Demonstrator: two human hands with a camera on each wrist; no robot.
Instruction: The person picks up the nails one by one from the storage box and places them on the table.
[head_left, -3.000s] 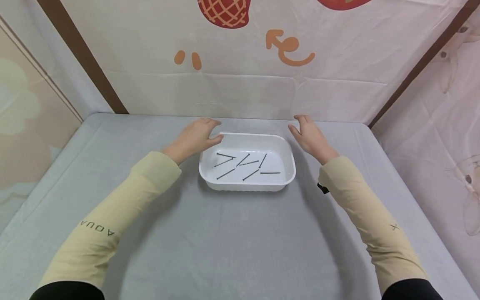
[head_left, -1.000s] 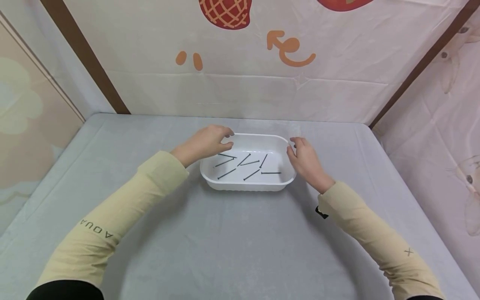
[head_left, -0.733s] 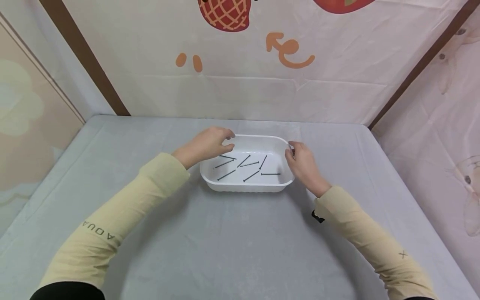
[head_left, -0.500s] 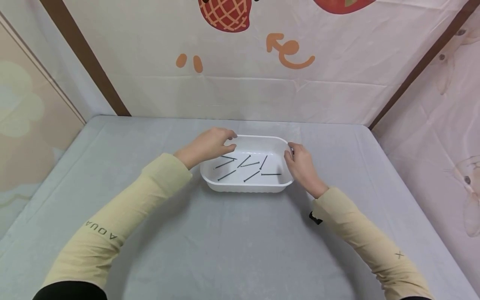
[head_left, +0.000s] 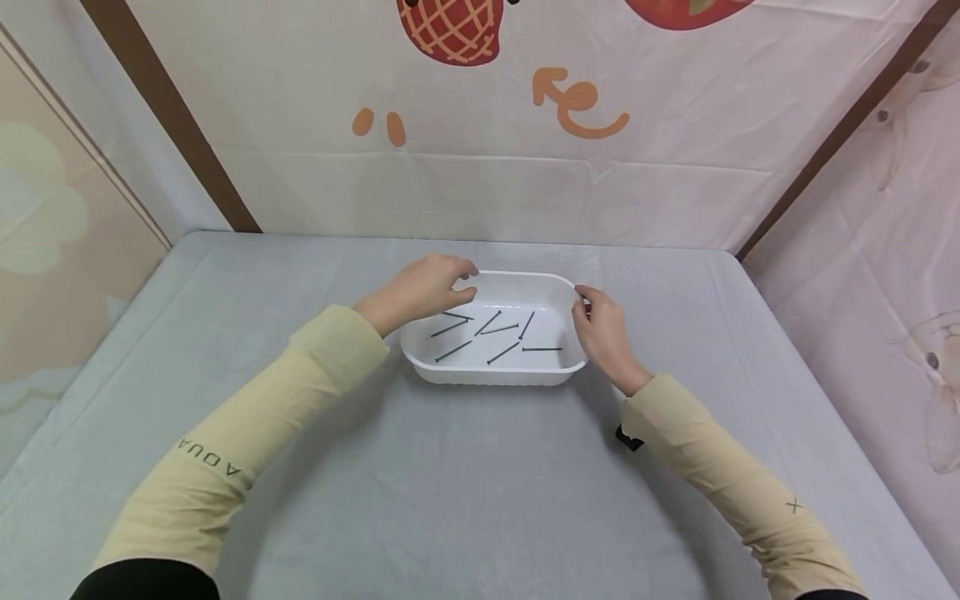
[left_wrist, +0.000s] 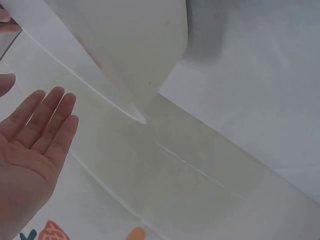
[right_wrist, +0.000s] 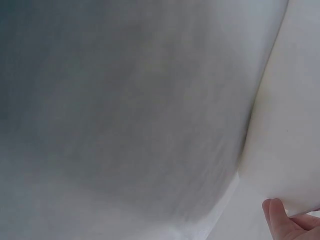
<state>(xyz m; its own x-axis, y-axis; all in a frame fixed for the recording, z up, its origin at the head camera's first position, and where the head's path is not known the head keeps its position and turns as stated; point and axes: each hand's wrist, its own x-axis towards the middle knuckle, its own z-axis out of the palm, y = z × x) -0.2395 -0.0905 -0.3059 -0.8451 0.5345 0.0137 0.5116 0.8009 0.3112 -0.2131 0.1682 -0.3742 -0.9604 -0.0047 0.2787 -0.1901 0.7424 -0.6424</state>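
A white plastic tray (head_left: 495, 375) stands on the table, with several thin dark nails (head_left: 503, 352) lying loose on its floor. Over the tray's left side hovers my left hand (head_left: 423, 287). The left wrist view shows that hand (left_wrist: 32, 150) with its fingers extended and nothing in them, apart from the tray's outer wall (left_wrist: 145, 35). My right hand (head_left: 606, 337) pinches the tray's rim near the far right corner. Down in the right wrist view, the right hand's thumb and fingers (right_wrist: 276, 207) meet the tray edge (right_wrist: 285, 125).
Grey cloth covers the table (head_left: 480, 483). A pale printed curtain (head_left: 480, 196) hangs along the back edge. Other printed sheets (head_left: 877, 275) rise at the sides. On the right wrist a black strap (head_left: 628, 438) shows.
Both hands have come down and inward. The right hand has moved from beyond the tray onto its right rim and taken hold. The left has drifted right over the tray, which stays put.
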